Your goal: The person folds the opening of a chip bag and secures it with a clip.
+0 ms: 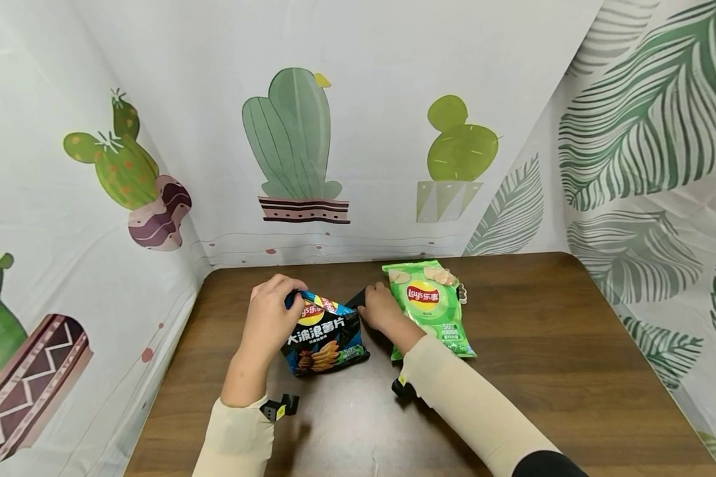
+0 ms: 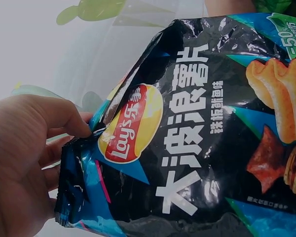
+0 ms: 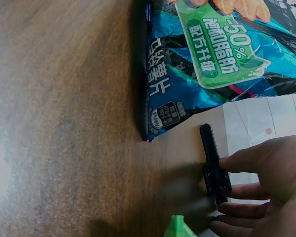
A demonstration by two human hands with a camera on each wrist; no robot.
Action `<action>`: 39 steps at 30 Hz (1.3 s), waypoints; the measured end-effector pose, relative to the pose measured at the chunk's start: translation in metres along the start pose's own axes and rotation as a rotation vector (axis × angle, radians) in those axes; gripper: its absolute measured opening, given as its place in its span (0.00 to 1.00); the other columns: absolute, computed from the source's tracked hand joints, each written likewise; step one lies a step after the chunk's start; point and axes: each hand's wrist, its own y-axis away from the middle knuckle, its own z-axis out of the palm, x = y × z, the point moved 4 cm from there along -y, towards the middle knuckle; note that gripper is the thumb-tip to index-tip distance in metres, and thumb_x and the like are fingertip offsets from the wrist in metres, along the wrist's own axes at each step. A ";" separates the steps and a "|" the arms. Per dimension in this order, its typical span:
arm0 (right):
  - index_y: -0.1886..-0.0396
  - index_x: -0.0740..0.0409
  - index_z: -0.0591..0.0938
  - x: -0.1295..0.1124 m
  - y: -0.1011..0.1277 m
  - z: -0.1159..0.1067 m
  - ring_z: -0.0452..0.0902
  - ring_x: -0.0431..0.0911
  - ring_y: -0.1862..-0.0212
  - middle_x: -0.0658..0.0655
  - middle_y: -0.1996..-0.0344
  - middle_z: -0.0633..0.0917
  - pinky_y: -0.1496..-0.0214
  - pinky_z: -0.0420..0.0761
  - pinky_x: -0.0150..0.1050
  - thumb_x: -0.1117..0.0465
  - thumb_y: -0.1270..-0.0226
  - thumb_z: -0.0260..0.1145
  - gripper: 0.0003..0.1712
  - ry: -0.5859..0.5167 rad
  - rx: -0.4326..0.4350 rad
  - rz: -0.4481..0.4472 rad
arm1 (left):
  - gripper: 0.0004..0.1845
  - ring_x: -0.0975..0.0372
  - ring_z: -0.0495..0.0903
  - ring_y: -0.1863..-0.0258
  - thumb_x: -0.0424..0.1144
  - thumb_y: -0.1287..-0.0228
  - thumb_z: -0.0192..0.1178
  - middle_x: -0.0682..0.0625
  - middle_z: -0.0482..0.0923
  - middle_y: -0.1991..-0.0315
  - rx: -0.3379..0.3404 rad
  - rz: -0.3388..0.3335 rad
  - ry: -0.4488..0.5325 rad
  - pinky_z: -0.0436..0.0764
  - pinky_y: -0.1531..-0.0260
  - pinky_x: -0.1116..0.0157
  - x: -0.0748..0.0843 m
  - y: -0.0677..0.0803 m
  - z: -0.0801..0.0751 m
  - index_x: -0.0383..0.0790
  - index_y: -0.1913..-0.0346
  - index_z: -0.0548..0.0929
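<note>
Wooden table (image 1: 543,371), walled on three sides by cloth printed with cacti and leaves (image 1: 358,132).

Left hand (image 1: 271,311): fingers curled round the top corner of a black-and-blue crisp bag (image 1: 324,334), thumb and fingertips pinching the sealed upper edge. The left wrist view shows the thumb (image 2: 64,116) pressed onto the crimped seam just beside the red-and-yellow logo. The bag stands tilted, top lifted toward the back wall, bottom edge resting on the table near its middle, between the two forearms.

Right hand (image 1: 382,308): just right of the black bag, its fingers on a small black clip (image 3: 213,165) lying flat on the wood. In the right wrist view, the fingertips (image 3: 237,160) touch the clip's far end, fingers only loosely bent; whether they actually grip it cannot be told. The clip lies just beside the bag's lower corner, not touching it.

A green crisp bag (image 1: 432,305) lies flat on the table immediately right of the right hand, partly under the wrist.

Both forearms wear cream sleeves (image 1: 471,404).
</note>
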 end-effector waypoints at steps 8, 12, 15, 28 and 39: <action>0.30 0.71 0.68 0.001 -0.002 0.002 0.71 0.61 0.33 0.71 0.34 0.72 0.32 0.75 0.52 0.55 0.26 0.63 0.33 -0.042 -0.001 0.001 | 0.07 0.54 0.84 0.58 0.31 0.36 0.60 0.48 0.85 0.59 -0.003 -0.006 0.004 0.70 0.38 0.48 -0.001 0.001 0.000 0.42 0.61 0.88; 0.29 0.70 0.68 0.001 -0.001 0.001 0.71 0.61 0.32 0.71 0.33 0.72 0.30 0.74 0.52 0.56 0.26 0.64 0.33 -0.070 -0.006 0.000 | 0.07 0.53 0.84 0.58 0.31 0.35 0.60 0.48 0.85 0.58 -0.007 -0.007 0.002 0.70 0.37 0.47 -0.001 0.001 -0.001 0.42 0.60 0.88; 0.29 0.70 0.68 0.000 -0.001 0.001 0.70 0.61 0.31 0.71 0.32 0.71 0.30 0.74 0.52 0.57 0.26 0.63 0.33 -0.087 -0.009 0.001 | 0.07 0.53 0.84 0.57 0.31 0.35 0.60 0.48 0.85 0.58 -0.013 -0.012 0.001 0.70 0.37 0.47 0.000 0.000 -0.002 0.42 0.60 0.87; 0.32 0.69 0.72 0.000 -0.001 0.002 0.71 0.61 0.33 0.70 0.35 0.73 0.32 0.76 0.52 0.53 0.25 0.63 0.32 -0.020 -0.004 0.005 | 0.06 0.53 0.84 0.59 0.31 0.36 0.61 0.47 0.85 0.58 -0.006 -0.002 0.004 0.70 0.38 0.46 0.002 0.000 -0.003 0.41 0.60 0.87; 0.33 0.70 0.73 0.001 -0.005 0.008 0.72 0.60 0.35 0.69 0.37 0.74 0.34 0.77 0.50 0.47 0.26 0.64 0.35 0.036 0.033 0.021 | 0.07 0.54 0.84 0.59 0.31 0.36 0.61 0.48 0.85 0.58 -0.005 -0.007 0.004 0.70 0.39 0.47 0.002 0.000 -0.003 0.42 0.61 0.87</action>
